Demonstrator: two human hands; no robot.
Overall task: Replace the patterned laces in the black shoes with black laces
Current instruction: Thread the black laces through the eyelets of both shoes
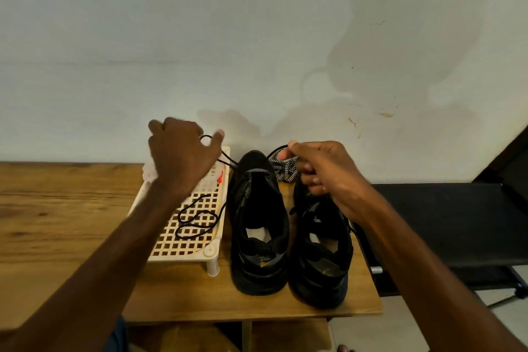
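- The fingers of the left hand, up and to the left of the left shoe's toe, are curled with the thumb out and grip one end of the black lace; the hand is blurred, so the exact hold is unclear
- The fingers of the right hand, just right of that shoe's toe, are curled, and thumb and forefinger pinch the lace's other end
- From both hands the black lace slopes down to the front eyelets of the left shoe, making a shallow V over the toe
- The step in hand looks like the first pass: the lace sits through the lowest eyelets while its two ends are drawn up and evened
- The next move likely calls for matching the two lengths, then crossing each tip into the next eyelet up, which needs a finer pinch near the tip
- The black lace is a thin round cord, limp and plain
- The patterned lace, black and white, lies bunched just right of the left shoe's toe and under the right hand's fingers; whether they touch it cannot be told
- The right shoe stands just beside the left shoe, its lacing too dark to read
- A coiled black lace lies on a cream rack just left of the left shoe, all on the wooden surface
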